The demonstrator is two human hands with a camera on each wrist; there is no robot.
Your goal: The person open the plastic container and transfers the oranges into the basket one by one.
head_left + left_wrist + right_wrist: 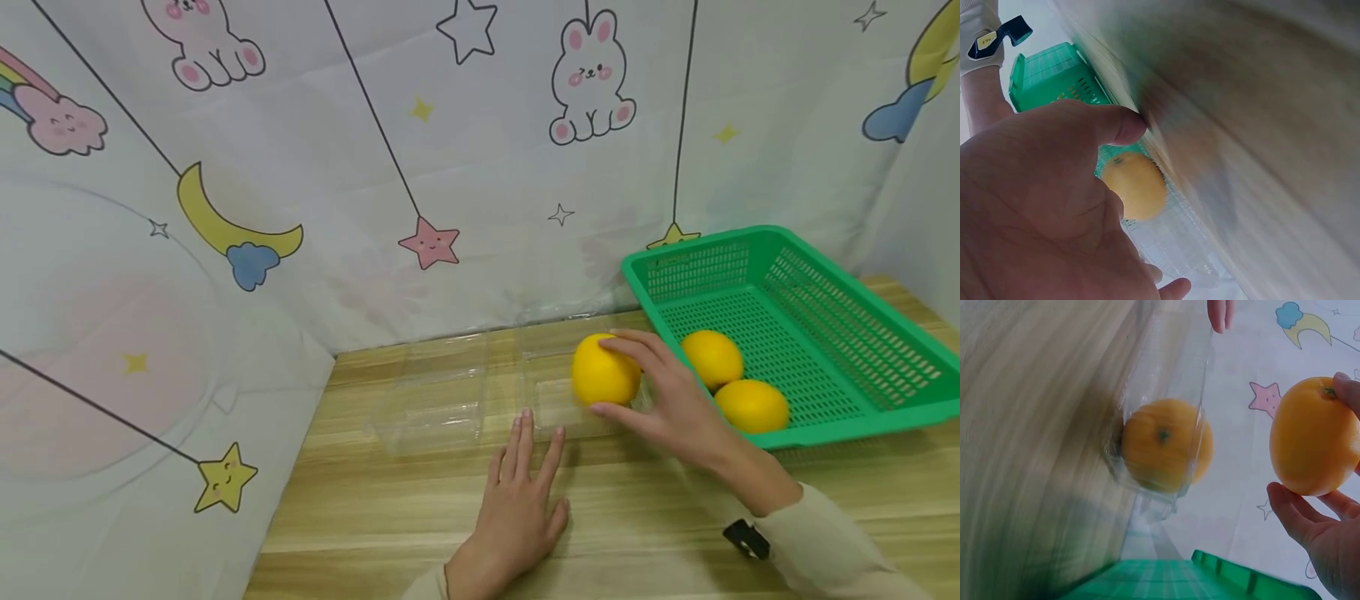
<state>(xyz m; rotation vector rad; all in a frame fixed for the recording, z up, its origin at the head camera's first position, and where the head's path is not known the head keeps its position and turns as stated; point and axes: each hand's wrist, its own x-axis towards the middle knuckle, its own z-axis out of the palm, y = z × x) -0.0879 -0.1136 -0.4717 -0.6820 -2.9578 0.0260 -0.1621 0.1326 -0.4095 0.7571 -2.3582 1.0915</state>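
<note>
My right hand holds an orange between thumb and fingers, above the right end of a clear plastic container. Inside that container sits another orange, seen in the right wrist view; in the head view the held one hides it. My left hand lies with fingers straight and spread, fingertips at the container's front edge. An orange also shows past the left thumb in the left wrist view; which of the two cannot be told. Two more oranges lie in the green basket.
A second clear plastic container stands to the left on the wooden table. The basket takes up the right side, close beside the right hand. A printed cloth hangs behind the table. A black band shows at the right sleeve.
</note>
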